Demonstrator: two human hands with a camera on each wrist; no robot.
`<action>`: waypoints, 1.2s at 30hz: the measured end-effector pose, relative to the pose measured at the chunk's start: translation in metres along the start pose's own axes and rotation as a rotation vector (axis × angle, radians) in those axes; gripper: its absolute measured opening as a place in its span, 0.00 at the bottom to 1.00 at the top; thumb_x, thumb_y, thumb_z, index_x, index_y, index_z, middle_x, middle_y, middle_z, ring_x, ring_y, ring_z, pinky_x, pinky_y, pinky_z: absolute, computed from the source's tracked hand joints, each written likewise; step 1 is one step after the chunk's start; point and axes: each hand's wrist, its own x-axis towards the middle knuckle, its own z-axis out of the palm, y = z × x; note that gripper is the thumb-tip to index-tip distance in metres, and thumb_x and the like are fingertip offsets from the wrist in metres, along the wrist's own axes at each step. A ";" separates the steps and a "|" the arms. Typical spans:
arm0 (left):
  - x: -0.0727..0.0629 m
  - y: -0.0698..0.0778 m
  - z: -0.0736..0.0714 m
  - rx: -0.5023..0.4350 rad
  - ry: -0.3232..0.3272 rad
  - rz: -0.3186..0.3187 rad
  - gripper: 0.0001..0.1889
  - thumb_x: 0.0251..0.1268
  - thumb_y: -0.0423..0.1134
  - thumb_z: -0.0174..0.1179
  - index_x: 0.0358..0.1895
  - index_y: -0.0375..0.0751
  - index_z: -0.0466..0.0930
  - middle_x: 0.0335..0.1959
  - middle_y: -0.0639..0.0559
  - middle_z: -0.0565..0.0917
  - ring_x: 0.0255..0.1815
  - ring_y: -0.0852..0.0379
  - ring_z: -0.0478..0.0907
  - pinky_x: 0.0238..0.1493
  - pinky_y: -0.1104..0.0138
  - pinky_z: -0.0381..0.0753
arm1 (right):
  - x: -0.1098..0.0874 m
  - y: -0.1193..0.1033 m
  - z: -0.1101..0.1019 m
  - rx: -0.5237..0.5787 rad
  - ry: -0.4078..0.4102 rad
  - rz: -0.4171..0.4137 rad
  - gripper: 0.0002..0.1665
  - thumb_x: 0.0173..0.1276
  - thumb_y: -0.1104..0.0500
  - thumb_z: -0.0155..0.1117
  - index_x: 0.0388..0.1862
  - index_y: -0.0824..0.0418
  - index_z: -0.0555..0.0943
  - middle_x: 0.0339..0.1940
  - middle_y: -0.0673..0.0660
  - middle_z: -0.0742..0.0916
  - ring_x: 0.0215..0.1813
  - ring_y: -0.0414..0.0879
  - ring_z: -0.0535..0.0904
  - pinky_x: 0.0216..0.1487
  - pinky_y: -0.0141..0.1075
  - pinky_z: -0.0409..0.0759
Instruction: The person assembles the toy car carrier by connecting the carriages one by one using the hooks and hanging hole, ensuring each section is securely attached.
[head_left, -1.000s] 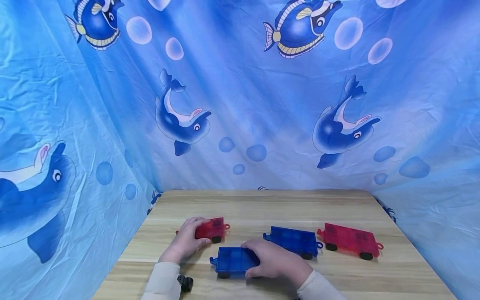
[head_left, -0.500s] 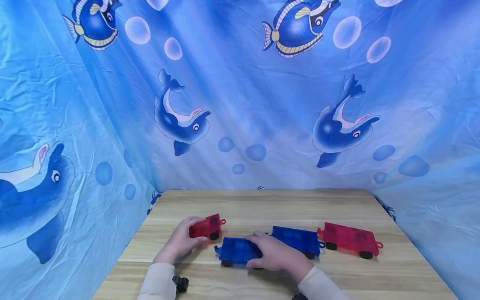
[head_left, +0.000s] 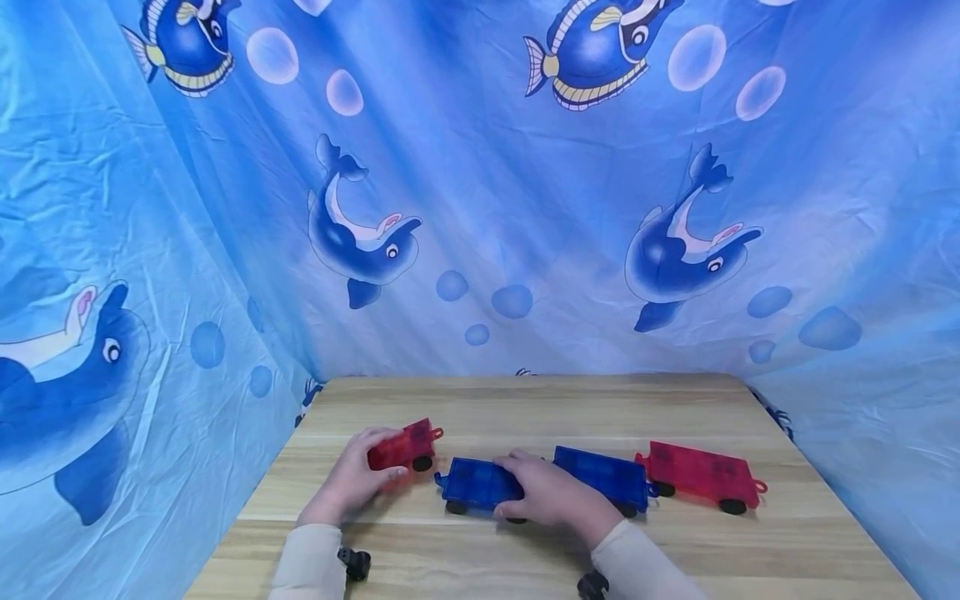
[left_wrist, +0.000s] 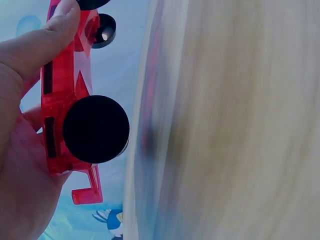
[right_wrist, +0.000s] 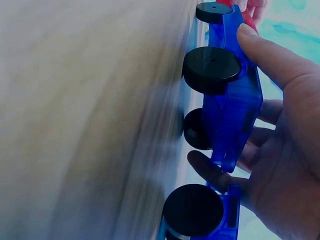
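At the left of the table, my left hand (head_left: 352,475) grips a translucent red toy train car (head_left: 408,448) with a hook and black wheels. In the left wrist view the thumb presses the side of that red car (left_wrist: 60,85), whose wheels stand a little off the wood. My right hand (head_left: 551,492) pinches a blue toy train car (head_left: 474,483) between thumb and fingers; its hook points left. Behind that hand is a second blue car (head_left: 603,477), close to a second red car (head_left: 701,473) at the right. The hand hides the joint between the blue cars.
A wooden table (head_left: 465,550) bears all the cars. A blue curtain (head_left: 480,208) printed with dolphins and fish surrounds it at the back and sides. Black wrist cameras sit on both sleeves, one at the left wrist (head_left: 355,563).
My left hand has moved the red car up and to the left, tilting it. My right hand has shifted its blue car away from me and slightly right, nearer the second blue car.
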 end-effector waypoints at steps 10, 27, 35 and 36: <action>-0.002 -0.007 -0.008 -0.035 -0.003 0.030 0.33 0.55 0.43 0.82 0.67 0.55 0.82 0.66 0.50 0.78 0.64 0.43 0.76 0.63 0.44 0.79 | 0.009 0.002 -0.001 -0.050 0.034 -0.004 0.52 0.65 0.29 0.72 0.82 0.48 0.68 0.79 0.57 0.73 0.75 0.57 0.72 0.69 0.58 0.75; -0.002 -0.006 -0.008 -0.020 -0.055 0.032 0.33 0.52 0.39 0.83 0.64 0.55 0.83 0.64 0.52 0.80 0.63 0.44 0.77 0.62 0.45 0.80 | 0.010 0.000 -0.002 -0.028 0.062 0.007 0.54 0.64 0.31 0.74 0.80 0.56 0.69 0.77 0.57 0.75 0.75 0.56 0.72 0.71 0.57 0.73; -0.003 -0.004 -0.006 -0.013 -0.068 0.023 0.34 0.51 0.39 0.83 0.65 0.54 0.84 0.64 0.52 0.80 0.63 0.44 0.77 0.61 0.47 0.81 | 0.009 -0.001 -0.003 -0.032 0.064 0.010 0.53 0.64 0.31 0.74 0.80 0.55 0.70 0.76 0.57 0.76 0.73 0.56 0.75 0.69 0.58 0.75; -0.003 -0.004 -0.006 -0.011 -0.069 0.024 0.34 0.51 0.39 0.83 0.65 0.54 0.84 0.64 0.51 0.80 0.64 0.44 0.77 0.61 0.47 0.81 | 0.008 -0.001 -0.003 -0.031 0.064 0.012 0.53 0.64 0.31 0.74 0.80 0.55 0.70 0.76 0.57 0.76 0.73 0.56 0.75 0.69 0.58 0.75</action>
